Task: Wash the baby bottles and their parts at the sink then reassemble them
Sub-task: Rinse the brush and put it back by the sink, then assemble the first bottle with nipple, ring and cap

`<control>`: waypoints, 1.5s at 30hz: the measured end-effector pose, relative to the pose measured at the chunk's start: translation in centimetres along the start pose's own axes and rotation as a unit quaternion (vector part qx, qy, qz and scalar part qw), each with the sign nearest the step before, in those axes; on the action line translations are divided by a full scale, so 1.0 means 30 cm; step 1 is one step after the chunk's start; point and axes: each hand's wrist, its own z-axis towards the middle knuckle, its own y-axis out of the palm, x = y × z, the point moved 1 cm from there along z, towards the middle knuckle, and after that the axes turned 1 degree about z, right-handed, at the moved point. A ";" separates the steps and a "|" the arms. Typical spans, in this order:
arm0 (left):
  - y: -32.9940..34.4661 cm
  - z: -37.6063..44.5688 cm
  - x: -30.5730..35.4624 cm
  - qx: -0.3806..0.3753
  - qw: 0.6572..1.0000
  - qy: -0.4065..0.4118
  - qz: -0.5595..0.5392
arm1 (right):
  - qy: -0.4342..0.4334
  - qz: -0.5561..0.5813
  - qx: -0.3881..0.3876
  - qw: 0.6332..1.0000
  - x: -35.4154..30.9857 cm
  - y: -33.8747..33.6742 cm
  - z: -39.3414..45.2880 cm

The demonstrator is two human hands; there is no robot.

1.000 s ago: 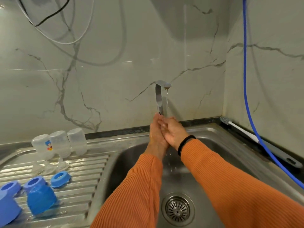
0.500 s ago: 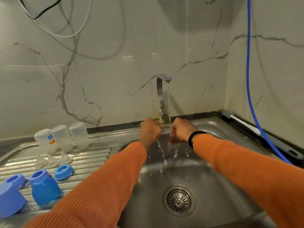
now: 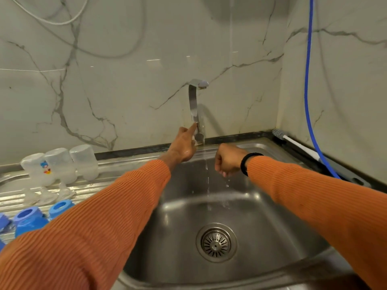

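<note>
Your left hand [image 3: 183,146] reaches up to the centre of the frame, its forefinger stretched out and touching the lever at the foot of the tap [image 3: 195,105]; the other fingers curl loosely and that grip holds nothing. Your right hand [image 3: 229,159] hangs just right of centre over the sink [image 3: 293,237], fingers curled into a fist, its grip closed on nothing, with drops falling from the knuckles. A thin stream of water runs down between your two hands into the basin, above the round drain [image 3: 216,243] in the lower middle of the frame. At the left edge, on the ribbed draining bench [image 3: 12,191], three clear baby bottles [image 3: 59,165] stand upside down in a row against the wall, touching one another. Just in front of them lie three clear teats [image 3: 47,195], and below those, in the lower left corner, sit the blue collars and caps [image 3: 29,219], partly hidden by your orange left sleeve. In the right corner a bottle brush [image 3: 293,143] lies along the sink's rim, with a blue cable [image 3: 307,91] hanging down the wall above it.
</note>
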 end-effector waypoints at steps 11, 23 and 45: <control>-0.030 -0.222 0.051 -0.195 0.977 -0.024 0.088 | -0.066 -0.068 0.042 0.995 -0.048 -0.019 -0.126; -0.009 -0.489 0.063 -0.239 0.964 -0.113 0.028 | -0.045 -0.129 -0.097 0.986 -0.082 0.089 -0.310; -0.383 -0.634 -0.259 0.300 0.826 -0.297 -0.373 | -0.200 0.047 0.138 0.969 -0.760 0.128 -0.181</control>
